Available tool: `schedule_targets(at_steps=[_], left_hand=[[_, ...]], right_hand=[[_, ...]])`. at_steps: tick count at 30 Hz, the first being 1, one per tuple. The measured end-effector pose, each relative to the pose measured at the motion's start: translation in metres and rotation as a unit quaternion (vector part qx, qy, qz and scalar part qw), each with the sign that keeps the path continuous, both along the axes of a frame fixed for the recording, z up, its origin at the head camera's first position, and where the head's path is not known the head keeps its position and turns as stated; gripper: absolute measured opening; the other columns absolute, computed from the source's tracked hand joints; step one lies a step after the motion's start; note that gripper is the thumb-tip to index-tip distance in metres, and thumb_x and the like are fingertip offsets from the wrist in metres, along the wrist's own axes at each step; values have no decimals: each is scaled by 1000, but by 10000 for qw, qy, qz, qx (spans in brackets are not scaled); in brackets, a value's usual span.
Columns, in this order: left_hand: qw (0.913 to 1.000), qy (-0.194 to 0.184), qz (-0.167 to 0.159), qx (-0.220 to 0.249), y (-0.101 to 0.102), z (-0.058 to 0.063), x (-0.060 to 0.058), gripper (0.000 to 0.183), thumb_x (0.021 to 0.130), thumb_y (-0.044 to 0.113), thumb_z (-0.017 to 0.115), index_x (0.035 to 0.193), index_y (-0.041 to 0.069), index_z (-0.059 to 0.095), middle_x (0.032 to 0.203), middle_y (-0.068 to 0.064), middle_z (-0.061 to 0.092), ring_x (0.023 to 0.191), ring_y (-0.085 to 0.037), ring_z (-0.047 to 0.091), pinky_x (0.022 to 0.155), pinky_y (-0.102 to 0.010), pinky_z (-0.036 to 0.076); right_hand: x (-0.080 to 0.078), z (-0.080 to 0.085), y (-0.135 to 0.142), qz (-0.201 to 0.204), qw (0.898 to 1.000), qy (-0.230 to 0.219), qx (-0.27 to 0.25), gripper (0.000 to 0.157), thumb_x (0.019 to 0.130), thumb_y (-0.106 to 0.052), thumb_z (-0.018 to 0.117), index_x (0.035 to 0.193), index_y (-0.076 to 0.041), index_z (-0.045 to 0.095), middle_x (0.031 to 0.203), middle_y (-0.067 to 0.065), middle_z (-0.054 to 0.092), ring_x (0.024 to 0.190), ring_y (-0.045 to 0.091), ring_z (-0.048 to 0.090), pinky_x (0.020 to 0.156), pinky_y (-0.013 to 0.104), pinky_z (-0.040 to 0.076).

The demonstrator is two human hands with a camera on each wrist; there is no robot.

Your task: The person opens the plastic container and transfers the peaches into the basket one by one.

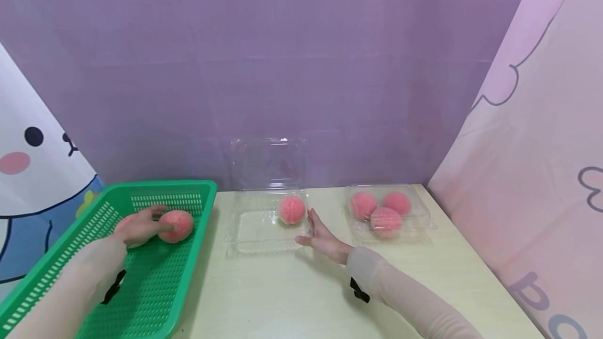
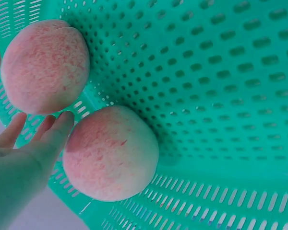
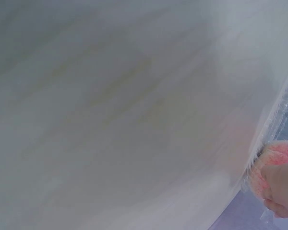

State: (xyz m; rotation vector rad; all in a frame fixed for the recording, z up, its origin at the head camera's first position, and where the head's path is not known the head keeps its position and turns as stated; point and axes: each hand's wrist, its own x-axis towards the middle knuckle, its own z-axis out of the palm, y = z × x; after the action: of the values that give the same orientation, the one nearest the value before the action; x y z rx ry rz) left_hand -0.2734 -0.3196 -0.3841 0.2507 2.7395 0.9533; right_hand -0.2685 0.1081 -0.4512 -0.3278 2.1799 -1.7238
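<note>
In the green basket, my left hand (image 1: 141,225) reaches with fingers and thumb spread at the near side of a pink peach (image 1: 178,226). The left wrist view shows its fingers (image 2: 53,132) between that peach (image 2: 44,67) and a second peach (image 2: 113,153); whether they touch is unclear. My right hand (image 1: 326,239) stays beside the open clear plastic box (image 1: 256,232), thumb and fingers apart. One peach (image 1: 292,210) sits in the box's right side, close to those fingertips. The right wrist view is mostly filled by a pale blurred surface.
The green basket (image 1: 186,286) takes up the left of the pale table (image 1: 273,297). Behind the open box stands its raised lid (image 1: 268,164). Another clear box (image 1: 414,226) at the right holds three peaches (image 1: 386,221). A purple cloth (image 1: 282,67) hangs at the back.
</note>
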Motion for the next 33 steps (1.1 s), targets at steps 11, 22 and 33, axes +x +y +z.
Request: schedule_targets(at_steps=[11, 22, 33], left_hand=[[9984, 469, 219, 227, 28, 34, 15, 72, 92, 42, 46, 141, -3, 20, 141, -30, 24, 124, -50, 27, 91, -57, 38], [9874, 1560, 43, -249, 85, 63, 24, 46, 93, 26, 49, 131, 2, 44, 132, -23, 44, 118, -41, 43, 90, -53, 42], [9872, 1523, -307, 353, 142, 77, 25, 37, 92, 20, 51, 126, 5, 50, 127, -15, 52, 117, -33, 48, 92, -46, 45]], right_hand=[[-2, -4, 0, -33, 10000, 19, -31, 98, 84, -17, 63, 144, -8, -15, 153, 11, -8, 140, 29, -3, 112, 48, 8], [0, -1, 0, 7, 10000, -29, -31, 99, 84, -19, 63, 144, -10, -16, 153, 9, -9, 140, 28, -4, 112, 48, 9], [-1, 0, 0, -12, 10000, 21, 16, 99, 84, -19, 63, 144, -8, -15, 153, 10, -9, 140, 28, -4, 113, 47, 7]])
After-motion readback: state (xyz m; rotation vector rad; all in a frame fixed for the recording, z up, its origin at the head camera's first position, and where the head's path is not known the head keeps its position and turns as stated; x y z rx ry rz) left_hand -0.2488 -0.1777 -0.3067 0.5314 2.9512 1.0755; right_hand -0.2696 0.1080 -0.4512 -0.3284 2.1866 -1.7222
